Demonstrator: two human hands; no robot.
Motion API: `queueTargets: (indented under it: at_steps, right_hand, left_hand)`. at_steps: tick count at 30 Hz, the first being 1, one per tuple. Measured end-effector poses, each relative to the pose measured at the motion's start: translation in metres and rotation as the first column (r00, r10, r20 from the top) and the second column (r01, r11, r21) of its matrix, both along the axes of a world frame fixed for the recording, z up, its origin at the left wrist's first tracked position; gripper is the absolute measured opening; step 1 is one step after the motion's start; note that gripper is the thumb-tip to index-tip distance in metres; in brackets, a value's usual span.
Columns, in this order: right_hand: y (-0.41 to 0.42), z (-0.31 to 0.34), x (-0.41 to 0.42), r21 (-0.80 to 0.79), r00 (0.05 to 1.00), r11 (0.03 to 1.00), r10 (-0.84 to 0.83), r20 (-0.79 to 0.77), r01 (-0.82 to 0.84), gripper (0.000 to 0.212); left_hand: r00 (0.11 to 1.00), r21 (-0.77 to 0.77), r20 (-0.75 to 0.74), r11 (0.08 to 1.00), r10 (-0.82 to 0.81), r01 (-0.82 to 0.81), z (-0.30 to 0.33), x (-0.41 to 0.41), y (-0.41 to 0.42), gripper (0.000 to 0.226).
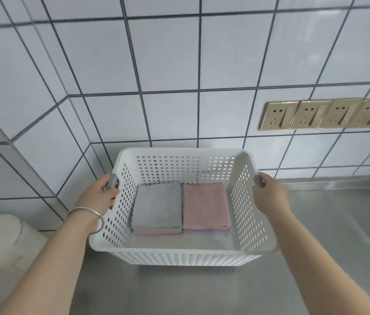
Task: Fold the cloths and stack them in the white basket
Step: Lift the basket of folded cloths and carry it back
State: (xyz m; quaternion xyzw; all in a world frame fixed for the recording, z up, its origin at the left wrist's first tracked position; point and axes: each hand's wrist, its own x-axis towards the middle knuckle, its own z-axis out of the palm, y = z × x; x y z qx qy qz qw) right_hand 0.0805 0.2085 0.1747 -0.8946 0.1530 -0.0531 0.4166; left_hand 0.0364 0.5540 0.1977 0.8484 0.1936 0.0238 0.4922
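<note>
White basket (180, 250) gripped at both ends, with folded cloths stacked inside.

The basket is seen on the steel desk (329, 242), close to the tiled wall (170, 64), though whether it is resting or lifted cannot be told. Its left grey handle (113, 181) is clasped by the left hand (99, 196), on whose wrist a silver bangle (86, 215) is worn; its right grey handle (258, 180) is clasped by the right hand (270, 194). Two stacks are laid side by side on the basket floor, touching: a grey cloth (157, 204) tops the left stack and a pink cloth (205, 205) the right. Four gold sockets (322, 113) are mounted on the wall to the right.
</note>
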Motion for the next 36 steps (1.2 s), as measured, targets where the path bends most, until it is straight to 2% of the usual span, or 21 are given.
queueTargets:
  at_steps: [4, 9, 13, 16, 20, 23, 26, 30, 36]
  right_hand:
    - [-0.064, 0.022, -0.049, 0.009, 0.994, 0.996, -0.084, 0.069, 0.083, 0.021]
    - [-0.152, 0.042, -0.118, 0.011, 0.962, 0.970, -0.241, 0.130, 0.241, 0.024]
    - [-0.208, 0.047, -0.196, -0.006, 0.876, 0.885, -0.461, 0.145, 0.466, 0.019]
    - [-0.236, 0.047, -0.265, -0.031, 0.767, 0.773, -0.622, 0.161, 0.633, 0.016]
    - [-0.242, 0.042, -0.360, 0.041, 0.534, 0.547, -0.829, 0.169, 0.836, 0.015]
    - [-0.226, 0.030, -0.445, 0.085, 0.306, 0.324, -0.935, 0.178, 0.942, 0.014]
    - [-0.205, 0.024, -0.530, 0.121, 0.096, 0.114, -0.984, 0.151, 0.986, 0.021]
    - [-0.165, 0.027, -0.646, 0.107, -0.174, -0.161, -0.978, 0.119, 0.981, 0.022]
    - [-0.111, 0.017, -0.807, 0.105, -0.479, -0.470, -0.873, 0.092, 0.876, 0.015]
  left_hand:
    - [0.996, -0.042, 0.058, 0.996, -0.075, 0.077, 0.012, -0.017, -0.052, 0.033]
    - [0.979, -0.168, 0.128, 0.969, -0.160, 0.181, 0.018, -0.023, -0.140, 0.029]
    - [0.932, -0.248, 0.164, 0.901, -0.323, 0.356, 0.018, -0.032, -0.218, 0.031]
    - [0.843, -0.287, 0.199, 0.793, -0.500, 0.538, 0.025, -0.043, -0.280, 0.032]
    - [0.633, -0.280, 0.246, 0.571, -0.734, 0.771, 0.030, -0.061, -0.351, 0.024]
    - [0.423, -0.252, 0.218, 0.367, -0.880, 0.895, 0.022, -0.082, -0.411, 0.035]
    - [0.194, -0.218, 0.204, 0.149, -0.960, 0.965, 0.012, -0.132, -0.471, 0.032]
    - [-0.147, -0.197, 0.188, -0.184, -0.971, 0.963, 0.001, -0.238, -0.535, 0.027]
    - [-0.409, -0.203, 0.147, -0.432, -0.901, 0.879, -0.006, -0.428, -0.595, 0.039]
